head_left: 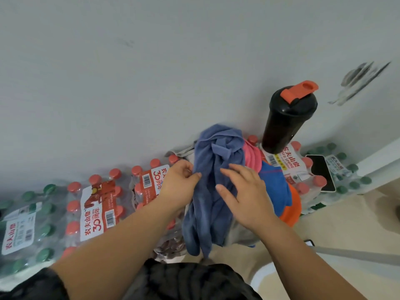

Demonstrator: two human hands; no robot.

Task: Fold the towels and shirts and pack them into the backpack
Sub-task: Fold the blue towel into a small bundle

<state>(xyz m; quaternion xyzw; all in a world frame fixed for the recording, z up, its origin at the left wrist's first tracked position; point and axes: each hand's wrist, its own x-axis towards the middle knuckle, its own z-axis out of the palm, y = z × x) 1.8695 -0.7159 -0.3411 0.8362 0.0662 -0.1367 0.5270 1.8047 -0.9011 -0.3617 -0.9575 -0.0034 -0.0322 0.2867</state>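
We found the blue towel (207, 191) bunched and twisted, draped over a heap of cloth that sat on shrink-wrapped bottle packs (97, 208) against the wall, its lower end hanging toward the floor. The left grip (184, 180) pinched the towel's left edge between thumb and curled fingers. The right grip (242, 191) held nothing. Its fingers were spread and straight over the towel's middle, and we could not tell whether they touched the fabric. Beside and beneath the towel lay a pink cloth (252, 156), a brighter blue cloth (275, 187) and an orange piece (292, 211). A black shaker bottle (285, 120) stood on the packs just behind them. A dark ribbed mass (194, 282) at the bottom edge may have been the backpack, but we could not confirm it. In our judgement the step in hand was lifting this towel clear for folding. To do it well, the right grip should take the opposite edge or a corner, not the twisted middle. Both should then draw the towel up and apart until the twist near its top shakes out, pulling away from the shaker bottle and the cloths beneath.
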